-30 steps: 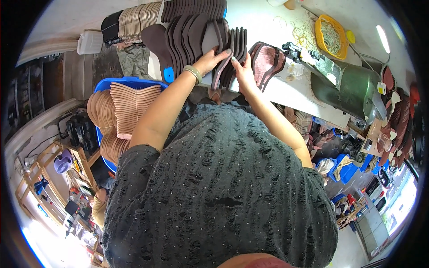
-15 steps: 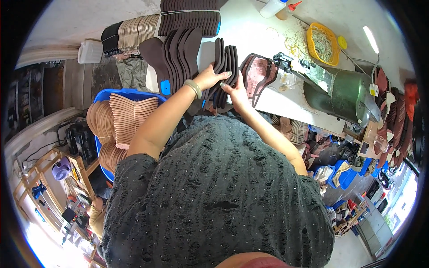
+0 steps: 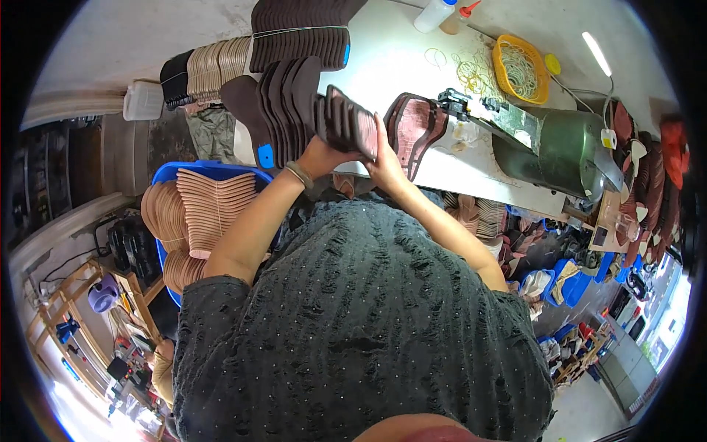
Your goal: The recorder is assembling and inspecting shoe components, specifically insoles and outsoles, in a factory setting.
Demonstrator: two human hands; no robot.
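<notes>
Both my hands grip a small stack of dark brown insoles (image 3: pixel 340 124) above the table's front edge. My left hand (image 3: pixel 322 156) is closed around the stack's near left end. My right hand (image 3: pixel 389 163) holds its right side, thumb up along the outer insole, whose pinkish face shows. Just left of the stack, more dark insoles (image 3: pixel 283 103) lean overlapping on the table, one with a blue patch. To the right lie pinkish insoles with dark edges (image 3: pixel 414 125). A larger bundle of dark insoles (image 3: pixel 298 48), bound with a band, lies farther back.
A blue crate (image 3: pixel 166 171) with bundled tan insoles stands at left. On the white table (image 3: pixel 383 55) are black and tan bundles (image 3: pixel 213 66), a yellow basket (image 3: pixel 546 90) of rubber bands, bottles (image 3: pixel 434 15) and a green machine (image 3: pixel 567 151). Another person (image 3: pixel 162 372) is at lower left.
The held stack has tilted and turned, so a pinkish face now shows on its right. My left hand has moved down and left, its fingers now under the stack. The view has shifted slightly.
</notes>
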